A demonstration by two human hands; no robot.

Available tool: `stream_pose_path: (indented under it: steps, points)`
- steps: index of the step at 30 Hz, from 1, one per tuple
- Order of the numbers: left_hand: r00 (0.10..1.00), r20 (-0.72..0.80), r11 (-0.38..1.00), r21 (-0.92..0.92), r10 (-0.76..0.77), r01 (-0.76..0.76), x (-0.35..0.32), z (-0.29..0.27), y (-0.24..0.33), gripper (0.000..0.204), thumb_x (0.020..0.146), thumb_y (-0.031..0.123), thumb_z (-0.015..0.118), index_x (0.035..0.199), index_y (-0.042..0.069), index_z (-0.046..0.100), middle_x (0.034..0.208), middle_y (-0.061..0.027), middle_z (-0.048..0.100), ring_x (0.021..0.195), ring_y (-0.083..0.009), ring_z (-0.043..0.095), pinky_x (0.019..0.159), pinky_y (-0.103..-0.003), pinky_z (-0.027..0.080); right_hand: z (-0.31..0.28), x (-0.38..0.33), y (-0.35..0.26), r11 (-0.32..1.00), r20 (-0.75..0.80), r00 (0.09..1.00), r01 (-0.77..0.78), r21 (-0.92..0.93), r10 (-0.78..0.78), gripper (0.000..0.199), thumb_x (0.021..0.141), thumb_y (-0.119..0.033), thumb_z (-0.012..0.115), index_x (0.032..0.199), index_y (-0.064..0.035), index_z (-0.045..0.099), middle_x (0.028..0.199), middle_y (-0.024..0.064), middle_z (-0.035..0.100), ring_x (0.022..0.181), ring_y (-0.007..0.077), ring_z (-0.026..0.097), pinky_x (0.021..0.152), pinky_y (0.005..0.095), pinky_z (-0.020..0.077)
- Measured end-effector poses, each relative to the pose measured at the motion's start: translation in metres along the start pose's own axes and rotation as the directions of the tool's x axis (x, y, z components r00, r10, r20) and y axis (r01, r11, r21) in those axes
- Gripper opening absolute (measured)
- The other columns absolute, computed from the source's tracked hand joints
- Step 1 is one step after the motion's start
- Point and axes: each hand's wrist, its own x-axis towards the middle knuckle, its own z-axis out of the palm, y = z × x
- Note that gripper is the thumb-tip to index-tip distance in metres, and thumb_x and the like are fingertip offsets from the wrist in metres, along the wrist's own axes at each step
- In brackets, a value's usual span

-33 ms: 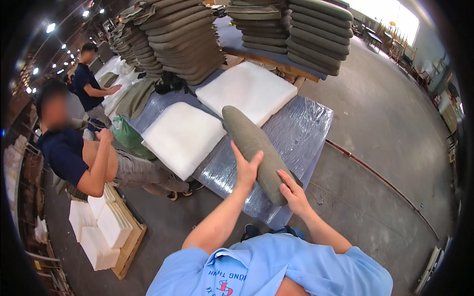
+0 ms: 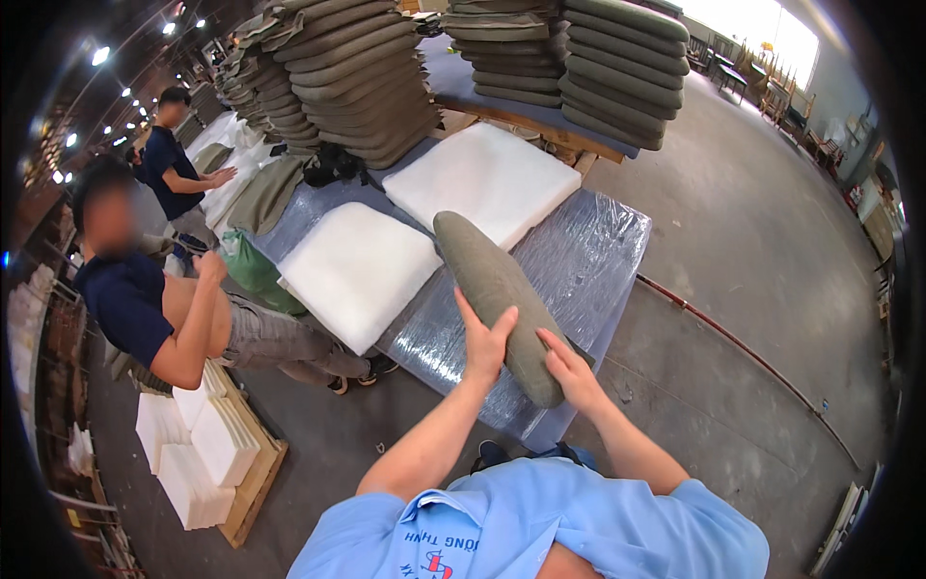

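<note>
A grey-green fabric seat cushion (image 2: 497, 299) is held up on its edge over the plastic-wrapped table (image 2: 598, 251). On the cushion's left side, my left hand (image 2: 487, 338) grips it, thumb on the near face and fingers partly hidden. My right hand (image 2: 571, 372) holds the lower right side near its bottom end, with some fingers out of sight behind the fabric. Just beyond the cushion lies a thick white foam pad (image 2: 482, 179). Another white pad (image 2: 359, 275) rests to the left on the table.
Tall stacks of grey-green cushions (image 2: 357, 87) stand at the back, with more cushions (image 2: 622, 72) at the far right. Two people (image 2: 130, 299) in dark shirts work on the left. White foam blocks (image 2: 207, 444) sit on a floor pallet. A reddish pole (image 2: 733, 333) lies right.
The cushion has shifted very slightly toward me, its lower end a little lower. My right hand has moved slightly along its side; both hands keep their hold.
</note>
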Motion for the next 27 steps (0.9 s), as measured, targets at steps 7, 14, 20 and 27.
stream_pose_path:
  steps: [7,14,20,27]
  points:
    - [0.996,-0.051,0.989,0.128,-0.072,0.078,-0.01,0.011,0.055,0.096,0.09,0.002,0.071,0.168,-0.001,0.015,0.155,-0.0212,0.046,0.136,-0.0281,0.054,0.111,-0.039,0.047,0.023,0.029,-0.04,0.995,0.203,0.975,0.097,-0.004,-0.095,0.08,0.115,-0.051,0.032,0.169,0.0033,0.01,0.178,0.019,0.011,0.166,0.0301,0.007,0.133,0.0387,0.0081]
    - [0.957,0.085,0.961,-0.013,-0.276,0.278,-0.024,0.018,0.044,0.074,0.107,0.018,0.056,0.169,-0.001,0.02,0.165,-0.0155,0.041,0.145,-0.0216,0.048,0.118,-0.034,0.042,0.034,0.034,-0.036,0.888,0.025,1.0,-0.011,0.459,-0.001,0.08,0.115,-0.056,0.027,0.172,-0.0054,0.004,0.179,0.0153,0.009,0.165,0.0292,0.009,0.132,0.0393,0.011]
    - [0.963,0.112,0.962,-0.094,-0.247,0.257,-0.025,0.023,0.022,0.059,0.117,0.027,0.034,0.17,0.005,0.024,0.172,-0.0095,0.033,0.153,-0.0206,0.039,0.124,-0.034,0.035,0.014,0.054,-0.047,0.842,0.014,0.995,-0.09,0.532,0.098,0.079,0.113,-0.063,0.023,0.173,-0.0123,0.01,0.178,0.0124,0.014,0.163,0.0271,0.016,0.132,0.0403,0.0189]
    - [0.971,0.194,0.986,-0.061,-0.143,0.158,0.005,0.004,0.002,0.07,0.117,0.045,0.032,0.172,0.005,0.012,0.176,-0.0123,0.022,0.159,-0.0241,0.028,0.128,-0.036,0.027,0.019,0.088,-0.059,0.834,0.019,0.999,-0.033,0.551,0.028,0.089,0.11,-0.07,0.016,0.172,-0.0073,0.004,0.18,0.0129,0.006,0.165,0.0273,0.008,0.133,0.04,0.0112]
